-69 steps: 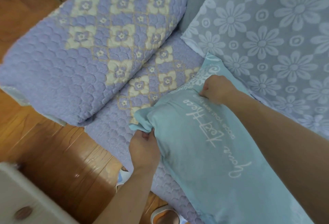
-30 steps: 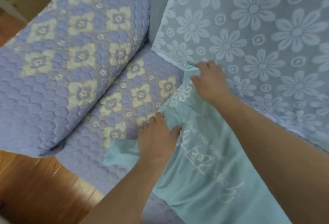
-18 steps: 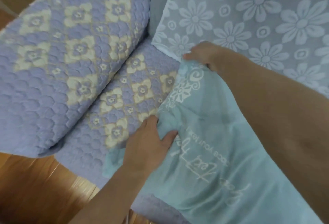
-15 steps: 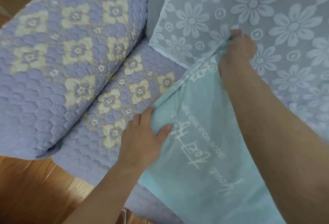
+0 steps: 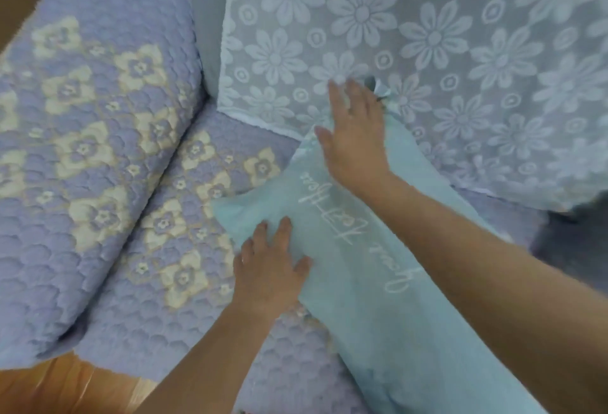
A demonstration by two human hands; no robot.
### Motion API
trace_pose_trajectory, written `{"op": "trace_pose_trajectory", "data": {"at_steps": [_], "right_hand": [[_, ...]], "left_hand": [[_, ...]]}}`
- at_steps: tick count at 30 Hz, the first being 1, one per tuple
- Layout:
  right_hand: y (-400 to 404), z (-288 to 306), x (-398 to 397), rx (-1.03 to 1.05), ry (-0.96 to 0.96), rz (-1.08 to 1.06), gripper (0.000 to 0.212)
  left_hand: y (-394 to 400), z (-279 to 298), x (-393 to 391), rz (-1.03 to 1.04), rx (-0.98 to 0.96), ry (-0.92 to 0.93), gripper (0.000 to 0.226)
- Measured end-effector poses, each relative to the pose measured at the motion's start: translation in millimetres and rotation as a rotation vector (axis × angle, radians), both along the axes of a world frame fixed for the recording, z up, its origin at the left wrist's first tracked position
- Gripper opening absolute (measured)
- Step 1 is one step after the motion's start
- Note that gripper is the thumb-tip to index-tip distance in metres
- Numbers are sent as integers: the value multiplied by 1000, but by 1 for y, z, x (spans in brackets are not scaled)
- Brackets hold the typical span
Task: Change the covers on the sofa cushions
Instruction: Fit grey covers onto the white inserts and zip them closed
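Both flat, unclenched hands, left hand (image 5: 269,268) and right hand (image 5: 353,137), press the soft, light teal cushion (image 5: 378,298); best gripped at its corners.

quilted lilac sofa seat (image 5: 171,285) carries the aqua cushion (image 5: 378,298), lying aslant.

Both hands flat, fingers spread

The left hand (image 5: 268,268) lies palm down, fingers straight and slightly apart, thumb splayed out to the right, its bare forearm coming up from the bottom edge. The right hand (image 5: 353,140) reaches farther forward, palm down with fingers extended and blurred at the tips, its bare forearm crossing in from the lower right.
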State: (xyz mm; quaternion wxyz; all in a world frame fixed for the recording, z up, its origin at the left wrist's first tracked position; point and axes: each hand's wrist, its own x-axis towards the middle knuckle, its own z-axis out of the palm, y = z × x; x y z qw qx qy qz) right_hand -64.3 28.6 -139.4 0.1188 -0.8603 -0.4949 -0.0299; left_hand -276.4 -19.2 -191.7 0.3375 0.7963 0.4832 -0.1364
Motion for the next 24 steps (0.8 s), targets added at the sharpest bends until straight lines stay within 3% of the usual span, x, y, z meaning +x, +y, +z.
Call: {"op": "trace_pose_trajectory", "data": {"at_steps": [2, 4, 5, 7, 8, 9, 12, 13, 15, 17, 19, 22, 24], "right_hand": [[-58, -13, -54, 26, 69, 250, 52], [-132, -33, -37, -183, -5, 190, 53], [-169, -42, -3, -348, 43, -16, 61], [-230, -45, 65, -559, 234, -690, 70], [-251, -41, 84, -561, 276, -898, 67], [-265, -38, 88, -520, 218, -927, 62], [-278, -37, 52, -232, 61, -729, 57], [-280, -41, 36, -203, 89, -715, 59], [-286, -49, 12, -202, 159, -788, 63], [-287, -50, -3, -201, 181, -787, 64], [-274, -45, -18, -186, 163, -664, 63], [-247, -31, -44, -173, 183, -465, 60], [-218, -19, -72, -105, 211, -453, 59]], "left_hand": [[6, 3, 6, 36, 158, -51, 68], [20, 6, 10, 105, 216, -154, 51], [25, 7, 13, 82, 253, -190, 41], [36, 12, 28, 25, 348, -259, 33], [41, 16, 41, 14, 356, -298, 36], [47, 21, 57, 5, 336, -308, 45], [58, 20, 107, -66, 154, -151, 82], [59, 18, 117, -80, 91, -94, 84], [53, 16, 113, -75, 57, -73, 67], [45, 25, 77, -9, 182, -69, 42], [43, 34, 23, 139, 283, 14, 34], [48, 33, -47, 253, 394, 241, 52], [44, 30, -46, 62, 566, 137, 63]]}}
